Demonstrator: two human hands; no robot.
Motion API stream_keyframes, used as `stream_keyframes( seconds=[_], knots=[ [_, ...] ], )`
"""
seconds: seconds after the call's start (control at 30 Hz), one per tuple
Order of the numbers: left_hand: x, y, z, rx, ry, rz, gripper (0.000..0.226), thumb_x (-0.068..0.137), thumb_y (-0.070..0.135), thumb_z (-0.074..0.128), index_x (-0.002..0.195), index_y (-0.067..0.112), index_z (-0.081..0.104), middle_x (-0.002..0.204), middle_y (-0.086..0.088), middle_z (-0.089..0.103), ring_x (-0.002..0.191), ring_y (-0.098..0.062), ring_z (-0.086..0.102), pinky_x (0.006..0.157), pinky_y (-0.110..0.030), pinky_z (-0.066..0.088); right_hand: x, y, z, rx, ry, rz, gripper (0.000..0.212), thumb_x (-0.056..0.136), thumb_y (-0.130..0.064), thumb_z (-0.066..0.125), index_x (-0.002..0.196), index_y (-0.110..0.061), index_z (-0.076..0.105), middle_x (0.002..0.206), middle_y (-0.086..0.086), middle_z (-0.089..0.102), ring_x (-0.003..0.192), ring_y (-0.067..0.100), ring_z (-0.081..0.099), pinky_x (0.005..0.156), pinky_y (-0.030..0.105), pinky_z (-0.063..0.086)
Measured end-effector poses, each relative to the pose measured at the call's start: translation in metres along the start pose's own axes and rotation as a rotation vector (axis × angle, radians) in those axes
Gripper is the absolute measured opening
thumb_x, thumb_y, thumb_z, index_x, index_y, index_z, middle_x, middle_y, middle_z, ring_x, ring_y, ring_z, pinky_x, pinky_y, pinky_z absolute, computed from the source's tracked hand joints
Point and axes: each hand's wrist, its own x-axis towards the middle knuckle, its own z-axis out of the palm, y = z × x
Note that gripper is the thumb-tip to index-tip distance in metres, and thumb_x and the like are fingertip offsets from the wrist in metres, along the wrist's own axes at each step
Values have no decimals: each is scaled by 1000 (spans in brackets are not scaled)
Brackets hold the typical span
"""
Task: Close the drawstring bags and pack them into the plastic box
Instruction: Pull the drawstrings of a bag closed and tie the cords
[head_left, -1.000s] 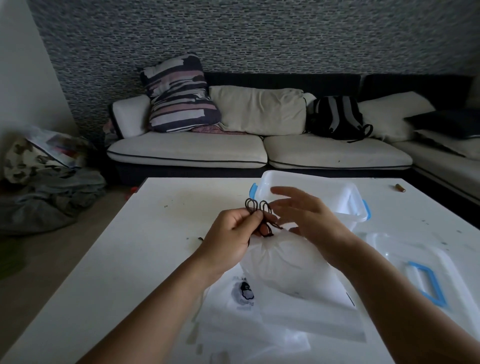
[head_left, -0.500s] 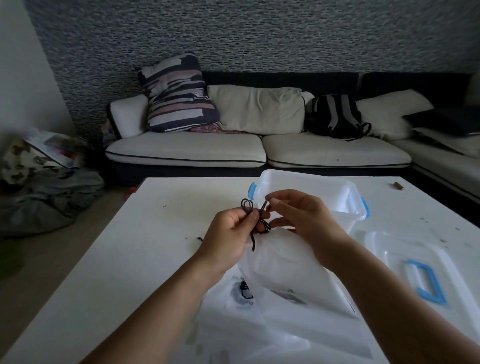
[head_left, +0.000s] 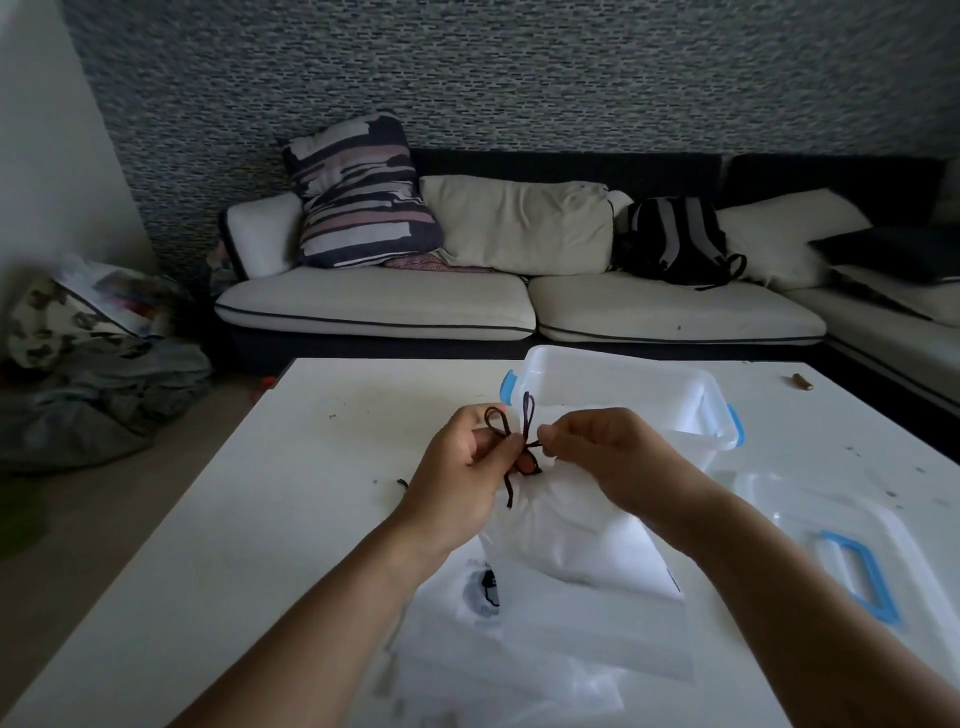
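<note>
A white drawstring bag (head_left: 566, 535) is held up over the table, its neck gathered. My left hand (head_left: 462, 467) pinches the dark drawstring (head_left: 527, 434) at the neck, one loop sticking up above its fingers. My right hand (head_left: 608, 457) pinches the other loop of the same string. A loose end hangs down below my left hand. Behind the hands stands the open translucent plastic box (head_left: 623, 384) with blue latches. More white bags (head_left: 519, 639) lie flat under my forearms, one with a small dark print.
The box's clear lid (head_left: 841, 551) with a blue handle lies on the white table (head_left: 234, 519) at the right. A small brown object (head_left: 801, 382) sits near the table's far right edge. A sofa with cushions and a backpack stands behind.
My right hand went from open fingers to pinching a loop of the string. The two loops have been drawn apart, left and right, over the bag's neck.
</note>
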Motion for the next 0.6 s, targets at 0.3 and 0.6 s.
stream_keyframes(
  seconds=[0.3, 0.6],
  knots=[
    [0, 0, -2, 65, 34, 9, 20, 99, 8, 57, 96, 7, 77, 90, -5, 78, 86, -13, 72, 82, -24, 54, -3, 1, -5, 4, -159, -74, 11, 91, -13, 70, 93, -6, 78, 91, 11, 75, 85, 12, 65, 85, 27, 51],
    [2, 1, -6, 166, 20, 96, 18, 97, 13, 62, 93, 9, 79, 90, -4, 78, 96, -26, 72, 94, -38, 56, -2, 3, 5, -5, 59, -106, 4, 82, -9, 78, 85, -8, 81, 80, 5, 78, 75, 12, 69, 77, 26, 56]
  ],
)
